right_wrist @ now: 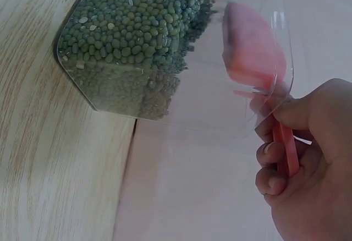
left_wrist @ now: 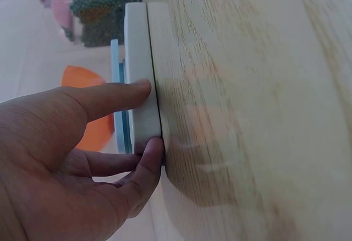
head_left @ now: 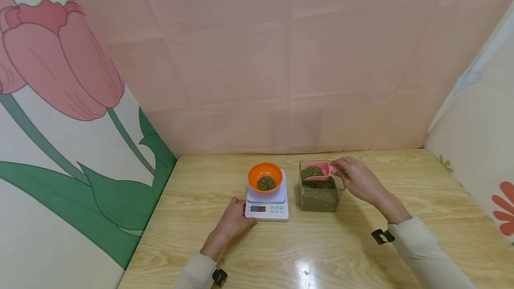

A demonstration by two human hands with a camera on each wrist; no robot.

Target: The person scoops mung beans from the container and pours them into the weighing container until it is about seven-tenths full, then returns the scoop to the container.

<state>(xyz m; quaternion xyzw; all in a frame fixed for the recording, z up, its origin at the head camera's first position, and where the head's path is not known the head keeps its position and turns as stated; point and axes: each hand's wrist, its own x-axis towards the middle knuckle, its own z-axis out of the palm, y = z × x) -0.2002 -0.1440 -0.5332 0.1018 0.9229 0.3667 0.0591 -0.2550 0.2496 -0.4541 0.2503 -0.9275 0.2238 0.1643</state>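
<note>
An orange bowl point(head_left: 277, 172) with some green mung beans point(head_left: 266, 183) in it stands on the platform of a white digital kitchen scale point(head_left: 253, 215). My left hand point(head_left: 234, 219) holds the scale's front left corner, the thumb point(left_wrist: 124, 95) along the front edge and the fingers on the left side. To the right of the scale is a clear rectangular container point(head_left: 342, 188), partly filled with mung beans point(right_wrist: 132, 32). My right hand point(head_left: 357, 178) grips the handle of a pink scoop point(right_wrist: 256, 59), whose bowl carries beans above the pile, inside the container's rim.
Scale and container stand side by side on a wood-grain table point(head_left: 192, 191). A pink backdrop point(head_left: 225, 101) rises behind the table. Panels with printed flowers flank it, a large tulip point(head_left: 60, 57) on the left one.
</note>
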